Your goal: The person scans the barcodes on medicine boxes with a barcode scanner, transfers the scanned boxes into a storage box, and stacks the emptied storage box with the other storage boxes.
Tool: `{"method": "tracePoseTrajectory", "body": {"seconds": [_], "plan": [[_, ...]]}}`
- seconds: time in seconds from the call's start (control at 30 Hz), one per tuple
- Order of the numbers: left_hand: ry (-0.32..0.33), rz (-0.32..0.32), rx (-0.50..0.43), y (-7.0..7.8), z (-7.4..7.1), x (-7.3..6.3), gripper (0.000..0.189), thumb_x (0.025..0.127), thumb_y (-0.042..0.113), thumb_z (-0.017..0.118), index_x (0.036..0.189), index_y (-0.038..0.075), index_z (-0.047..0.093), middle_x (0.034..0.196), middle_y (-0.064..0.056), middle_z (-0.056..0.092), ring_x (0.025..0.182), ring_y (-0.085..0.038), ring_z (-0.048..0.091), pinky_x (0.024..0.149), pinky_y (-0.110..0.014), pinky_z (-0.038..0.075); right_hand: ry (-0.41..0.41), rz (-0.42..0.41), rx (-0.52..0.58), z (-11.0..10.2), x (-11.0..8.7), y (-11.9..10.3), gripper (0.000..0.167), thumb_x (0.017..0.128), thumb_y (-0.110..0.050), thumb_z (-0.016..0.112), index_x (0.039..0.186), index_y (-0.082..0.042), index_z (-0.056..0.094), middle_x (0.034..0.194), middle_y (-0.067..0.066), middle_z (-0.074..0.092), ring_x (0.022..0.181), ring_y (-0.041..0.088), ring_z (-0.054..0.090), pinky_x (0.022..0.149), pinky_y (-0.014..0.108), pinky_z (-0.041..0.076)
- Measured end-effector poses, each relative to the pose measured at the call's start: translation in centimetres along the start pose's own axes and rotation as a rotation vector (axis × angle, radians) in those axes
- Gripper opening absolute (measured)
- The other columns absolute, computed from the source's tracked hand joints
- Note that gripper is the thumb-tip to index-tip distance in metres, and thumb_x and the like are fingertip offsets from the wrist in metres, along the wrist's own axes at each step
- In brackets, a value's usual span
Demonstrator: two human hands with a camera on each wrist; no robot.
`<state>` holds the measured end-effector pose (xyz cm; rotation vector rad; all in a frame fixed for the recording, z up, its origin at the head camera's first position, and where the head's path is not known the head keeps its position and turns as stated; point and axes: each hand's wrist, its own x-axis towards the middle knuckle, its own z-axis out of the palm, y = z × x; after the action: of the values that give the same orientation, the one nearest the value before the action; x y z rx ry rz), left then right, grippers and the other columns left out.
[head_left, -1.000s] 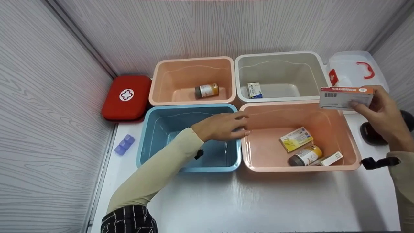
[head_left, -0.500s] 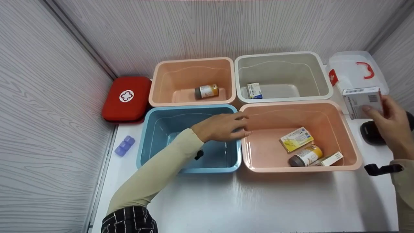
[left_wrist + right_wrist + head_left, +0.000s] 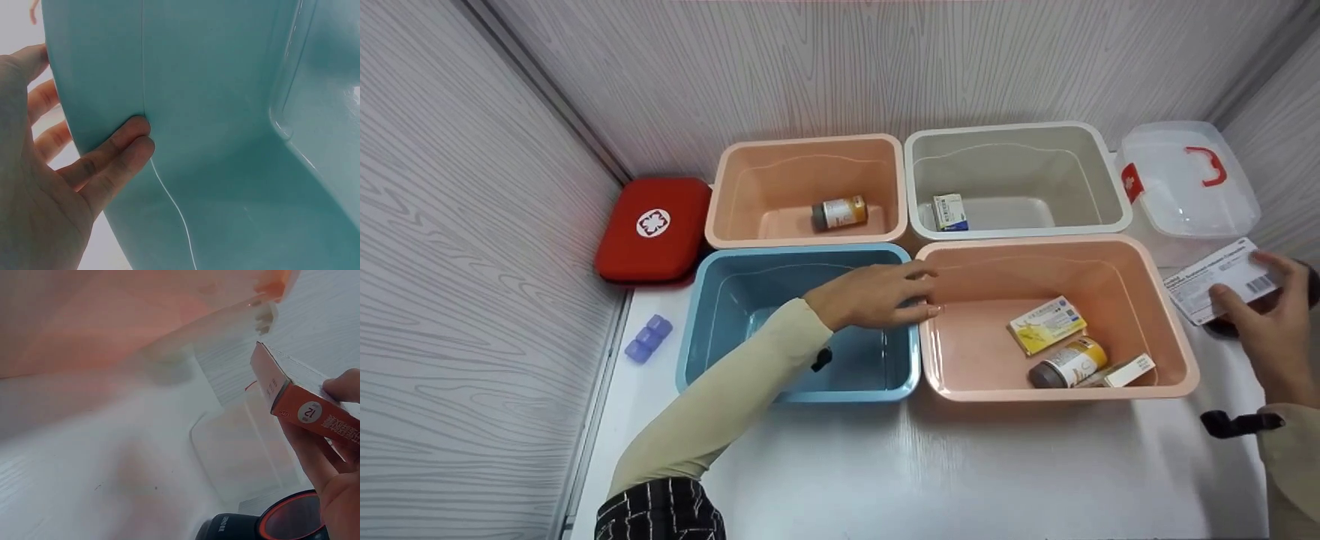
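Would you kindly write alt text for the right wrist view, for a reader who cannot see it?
The person's right grip holds an orange-and-white box at the right of the picture. Beyond it is a translucent container; a dark, red-ringed object shows at the bottom edge, and a blurred peach bin fills the upper left.

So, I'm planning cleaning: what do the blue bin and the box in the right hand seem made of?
Blue bin: probably glossy molded plastic, given its bright highlights and rounded corners. Box in the right hand: likely smooth printed cardboard, from its crisp folded edges.
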<state>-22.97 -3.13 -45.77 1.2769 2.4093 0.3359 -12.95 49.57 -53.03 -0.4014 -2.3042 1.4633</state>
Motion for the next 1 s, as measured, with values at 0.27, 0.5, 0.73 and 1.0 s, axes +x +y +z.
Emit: {"method": "tracePoseTrajectory", "body": {"seconds": [0.27, 0.5, 0.73, 1.0], "plan": [[0.008, 0.005, 0.001, 0.1, 0.0, 0.0, 0.058, 0.112, 0.057, 0.045, 0.160, 0.026, 0.056, 0.175, -0.005, 0.038, 0.151, -0.027, 0.051, 0.127, -0.050, 0.043, -0.065, 0.166, 0.556, 0.6, -1.3, 2.5, 0.056, 0.101, 0.004, 0.072, 0.149, -0.017, 0.053, 0.123, 0.001, 0.057, 0.082, 0.007, 0.069, 0.073, 0.017, 0.063], [0.002, 0.011, 0.012, 0.1, 0.0, 0.2, 0.055, 0.113, 0.056, 0.044, 0.158, 0.026, 0.056, 0.174, -0.005, 0.038, 0.147, -0.027, 0.054, 0.126, -0.046, 0.045, -0.081, 0.363, 0.787, 1.0, -2.1, 4.1, 0.057, 0.105, 0.001, 0.068, 0.150, -0.026, 0.046, 0.121, -0.001, 0.063, 0.089, 0.011, 0.077, 0.077, 0.022, 0.065], [0.006, 0.036, 0.003, 0.1, 0.0, 0.2, 0.051, 0.114, 0.052, 0.045, 0.157, 0.026, 0.056, 0.172, -0.006, 0.040, 0.145, -0.026, 0.055, 0.126, -0.047, 0.045, -0.040, 0.332, 0.740, 1.1, -1.8, 3.5, 0.055, 0.105, -0.001, 0.069, 0.150, -0.025, 0.047, 0.117, 0.001, 0.061, 0.085, 0.011, 0.076, 0.076, 0.022, 0.065], [0.000, 0.030, 0.000, 0.0, 0.0, 0.0, 0.054, 0.114, 0.054, 0.044, 0.160, 0.027, 0.053, 0.174, -0.006, 0.038, 0.145, -0.027, 0.054, 0.127, -0.048, 0.044, 0.009, 0.153, 0.133, -0.1, 0.8, -1.0, 0.061, 0.109, -0.007, 0.060, 0.163, -0.025, 0.042, 0.120, -0.007, 0.059, 0.090, 0.000, 0.066, 0.074, 0.008, 0.056]]}}
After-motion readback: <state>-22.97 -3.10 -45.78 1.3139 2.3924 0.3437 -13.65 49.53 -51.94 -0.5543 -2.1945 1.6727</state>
